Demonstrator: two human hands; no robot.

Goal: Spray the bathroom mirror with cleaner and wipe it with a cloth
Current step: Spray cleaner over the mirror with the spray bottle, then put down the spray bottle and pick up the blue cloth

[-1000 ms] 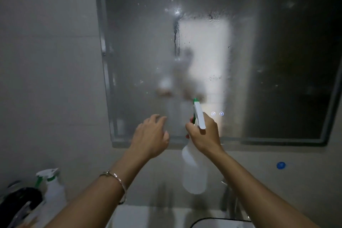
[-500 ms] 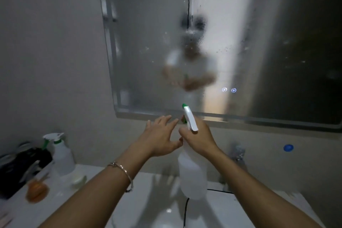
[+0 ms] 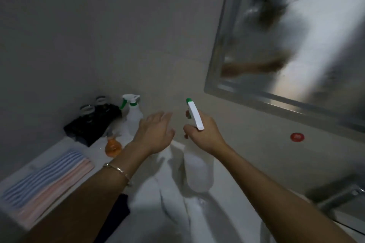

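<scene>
Cloths [image 3: 47, 181], folded and striped in pale blue and pink, lie on the white counter [image 3: 96, 151] at the far left, well apart from both hands. Behind them sit a black holder [image 3: 92, 124], a small rounded orange bottle [image 3: 113, 147] and a second spray bottle [image 3: 134, 117] of translucent white plastic with a green-and-white trigger head. The left hand [image 3: 155, 136] hovers with fingers straight and holds nothing, just beside the held bottle; a thin metal bracelet [image 3: 118, 169] circles that wrist. The right hand [image 3: 205, 137] grips the spray bottle [image 3: 199, 173] by its neck, green nozzle up, cloudy body hanging below the fist. The mirror [image 3: 306, 35], misted and streaked in a metal frame, stands above and to the right of both hands. Half a second ago it filled the top of the view, and the cloths were out of sight.
</scene>
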